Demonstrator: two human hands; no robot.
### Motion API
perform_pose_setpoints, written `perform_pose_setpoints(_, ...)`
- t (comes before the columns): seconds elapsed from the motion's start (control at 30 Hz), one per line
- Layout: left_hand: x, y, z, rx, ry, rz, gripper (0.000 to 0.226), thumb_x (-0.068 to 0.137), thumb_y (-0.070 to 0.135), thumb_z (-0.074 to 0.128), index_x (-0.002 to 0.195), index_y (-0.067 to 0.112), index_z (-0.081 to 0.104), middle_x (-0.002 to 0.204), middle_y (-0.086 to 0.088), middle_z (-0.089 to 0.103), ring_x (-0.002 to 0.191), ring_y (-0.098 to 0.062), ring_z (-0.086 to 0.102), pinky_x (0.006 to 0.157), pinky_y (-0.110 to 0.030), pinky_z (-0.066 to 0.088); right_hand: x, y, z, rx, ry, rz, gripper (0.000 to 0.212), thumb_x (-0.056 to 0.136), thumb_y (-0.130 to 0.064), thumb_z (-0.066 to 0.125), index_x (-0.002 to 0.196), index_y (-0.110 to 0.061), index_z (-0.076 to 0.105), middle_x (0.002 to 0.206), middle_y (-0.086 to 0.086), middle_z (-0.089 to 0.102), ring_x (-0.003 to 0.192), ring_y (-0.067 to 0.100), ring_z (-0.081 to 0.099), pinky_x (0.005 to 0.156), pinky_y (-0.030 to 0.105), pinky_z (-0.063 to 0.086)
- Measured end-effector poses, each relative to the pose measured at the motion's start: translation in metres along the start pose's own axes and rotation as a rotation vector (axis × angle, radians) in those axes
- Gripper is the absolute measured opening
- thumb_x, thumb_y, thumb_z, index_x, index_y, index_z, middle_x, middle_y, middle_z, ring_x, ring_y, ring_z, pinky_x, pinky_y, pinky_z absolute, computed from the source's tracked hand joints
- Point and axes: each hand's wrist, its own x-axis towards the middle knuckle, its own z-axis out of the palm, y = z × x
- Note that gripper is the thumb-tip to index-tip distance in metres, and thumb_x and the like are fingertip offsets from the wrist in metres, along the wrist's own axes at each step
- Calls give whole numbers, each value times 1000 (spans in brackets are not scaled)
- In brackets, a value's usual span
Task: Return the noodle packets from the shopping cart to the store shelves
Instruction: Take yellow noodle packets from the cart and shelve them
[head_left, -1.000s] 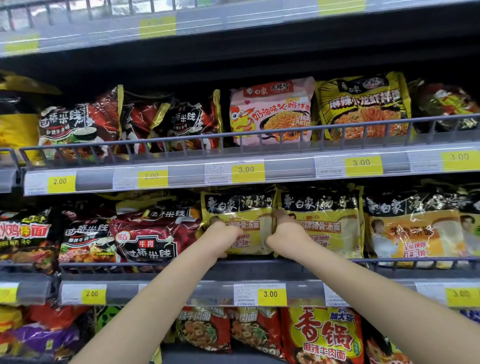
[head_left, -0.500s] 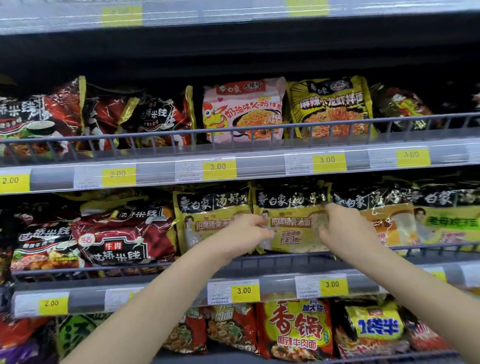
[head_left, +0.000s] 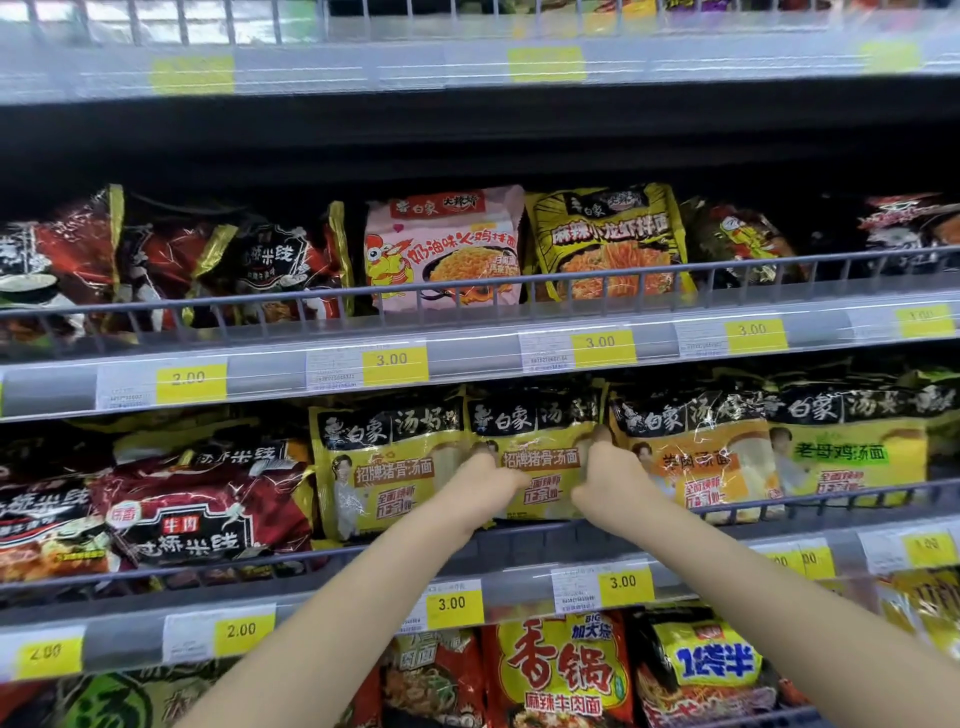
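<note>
A yellow-and-black noodle packet (head_left: 543, 441) stands upright on the middle shelf (head_left: 810, 500), behind the wire rail. My left hand (head_left: 485, 486) grips its left edge, fingers tucked behind it. At its right edge my right hand (head_left: 608, 486) holds on, thumb pointing up. Matching yellow-and-black packets (head_left: 384, 457) stand close on both sides. The shopping cart is out of view.
The upper shelf holds a pink packet (head_left: 447, 249), a yellow packet (head_left: 605, 239) and red-black packets (head_left: 270, 265). Dark red packets (head_left: 202, 514) fill the middle shelf's left. Below are red and yellow packets (head_left: 558, 670). Yellow price tags (head_left: 452, 603) line the shelf edges.
My hands went from together at the seam between two packets to either side of the right one, then drew closer on its edges. The view shifted right and tilted up.
</note>
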Motion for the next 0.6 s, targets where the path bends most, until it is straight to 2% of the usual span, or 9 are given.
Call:
perform_pose_setpoints(0.07,0,-4,0,43,-6,23,50,91,26,57,130,3,36,118,-7,53,105,-19,51,90,-33,42,3,-1,-1,3,-26,12,40,87,-1,48,123,-3,31,69,0,44,57,12,44,45,24,35)
perform_pose_setpoints(0.17,0,-6,-3,171,-16,77,40,90,20,56,124,4,41,87,-3,52,80,-15,51,73,-31,47,6,4,-2,-13,-14,31,41,86,-1,49,124,-4,34,68,1,45,54,11,42,43,22,32)
perform_pose_setpoints(0.23,3,-6,-6,315,32,127,26,91,17,53,114,11,42,91,-6,55,80,-19,54,70,-34,50,6,10,-4,-40,20,52,58,85,-2,51,137,-2,27,79,5,51,65,19,53,49,27,39)
perform_pose_setpoints(0.27,3,-4,-8,360,57,135,20,91,17,52,108,11,44,93,-8,56,79,-21,55,67,-33,50,6,11,-5,-78,27,64,56,85,-3,52,136,0,30,83,6,52,78,25,58,54,30,41)
perform_pose_setpoints(0.3,4,-3,-10,371,58,121,17,91,19,52,104,10,48,91,-8,58,75,-21,56,61,-31,48,5,12,-5,-106,30,62,42,85,-4,52,125,0,41,83,6,51,86,29,60,57,30,41)
perform_pose_setpoints(0.37,4,0,-10,313,-12,50,20,92,20,51,107,7,56,85,-7,61,70,-19,56,60,-29,49,6,12,-7,-111,16,70,2,85,-5,52,86,-5,50,73,3,49,75,26,57,53,27,39)
perform_pose_setpoints(0.4,4,1,-9,291,-58,22,23,93,20,50,111,7,58,85,-7,62,70,-19,57,62,-29,51,9,12,-6,-95,-3,71,12,85,-4,51,74,-9,46,70,2,48,64,21,53,51,26,40)
perform_pose_setpoints(0.47,6,3,-6,337,-143,12,28,93,22,49,117,11,59,91,-4,62,75,-18,56,66,-27,49,13,12,-4,-83,-57,58,21,84,-3,48,66,-12,42,69,1,47,57,16,47,54,27,45)
perform_pose_setpoints(0.6,10,2,1,363,-190,52,34,94,26,50,125,18,57,111,-2,57,93,-18,54,77,-26,49,18,11,0,-66,-121,24,21,85,-5,46,66,-12,40,70,1,42,62,17,46,53,23,42)
